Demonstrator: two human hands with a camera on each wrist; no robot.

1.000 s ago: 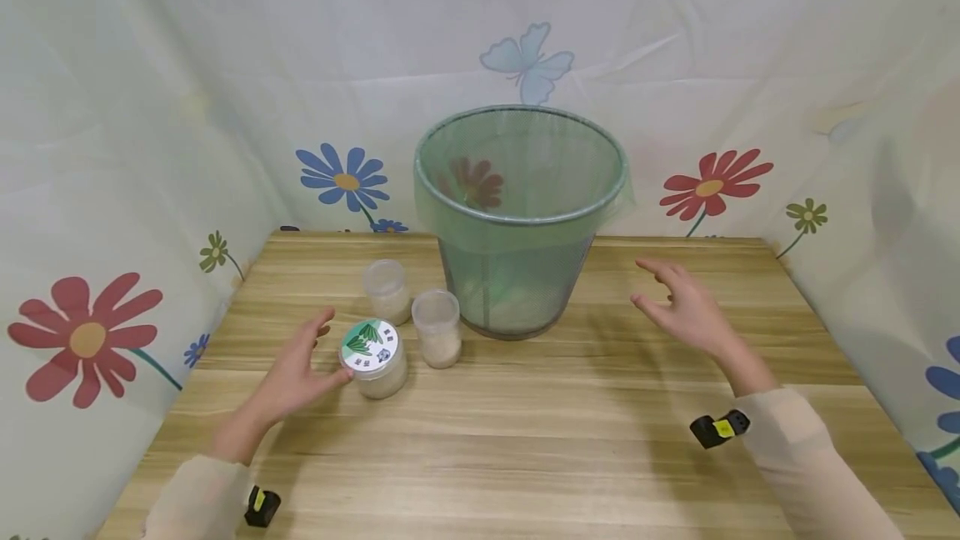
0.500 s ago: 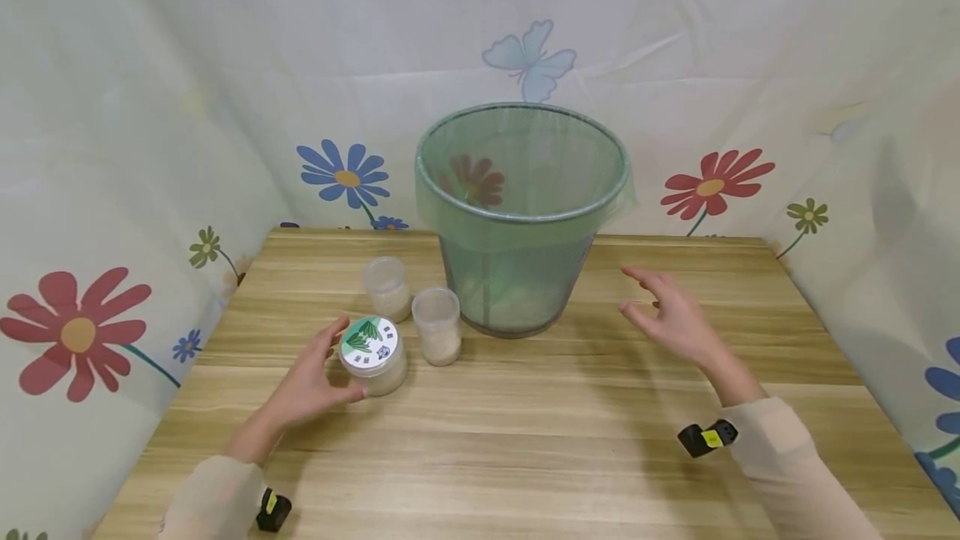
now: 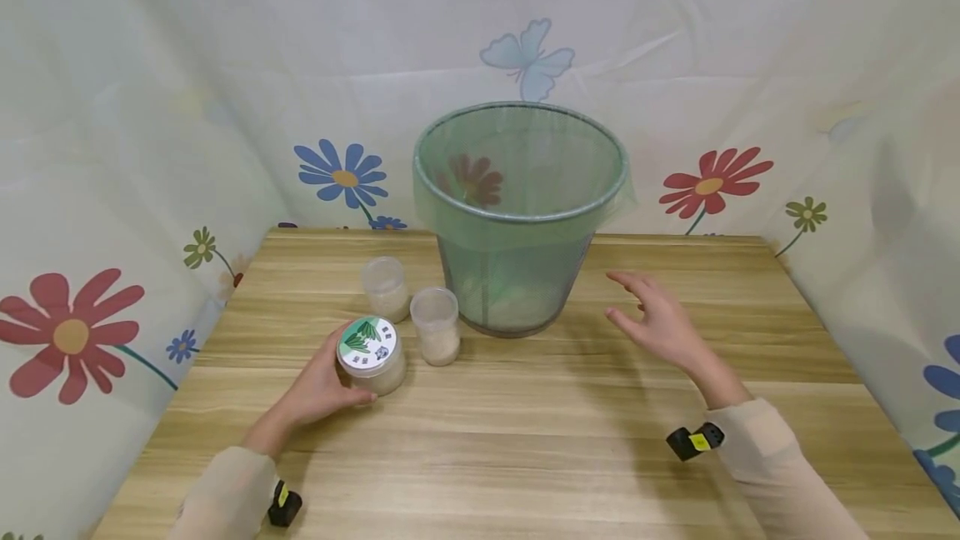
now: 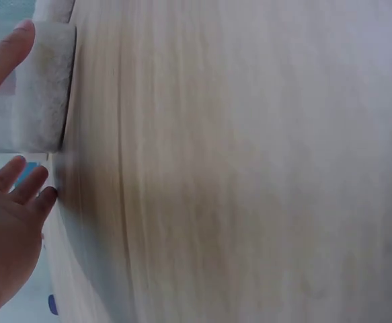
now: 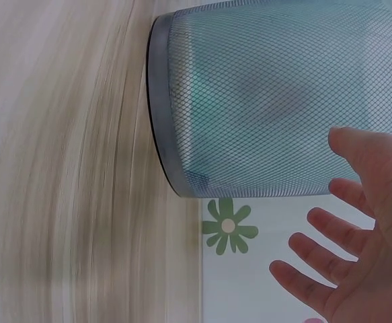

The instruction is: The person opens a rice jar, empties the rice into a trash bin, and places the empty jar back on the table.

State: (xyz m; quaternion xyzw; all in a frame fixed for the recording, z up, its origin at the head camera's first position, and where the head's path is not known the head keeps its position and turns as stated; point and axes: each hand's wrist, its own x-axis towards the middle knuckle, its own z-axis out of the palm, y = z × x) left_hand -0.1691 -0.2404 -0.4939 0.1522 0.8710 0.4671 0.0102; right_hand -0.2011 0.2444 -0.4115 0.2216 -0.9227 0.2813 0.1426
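Note:
A squat clear jar with whitish contents and a green-and-white label on its lid stands on the table. My left hand reaches around its left side, thumb in front and fingers partly hidden behind. In the left wrist view the thumb overlaps the jar, while the fingers extend beside it; firm contact cannot be made out. Two slimmer clear containers, one at the back and one to the right, stand close by. My right hand hovers right of the mesh wastebasket, fingers spread and holding nothing.
A thin green bag lines the wastebasket and folds over its rim. The wood-grain table meets a flower-printed cloth at the back and sides. A black wrist camera sits on the left sleeve, another on the right.
My left hand has moved right, bringing its thumb and fingers around the labelled jar. The right hand has drifted left towards the wastebasket. The containers have stayed in place.

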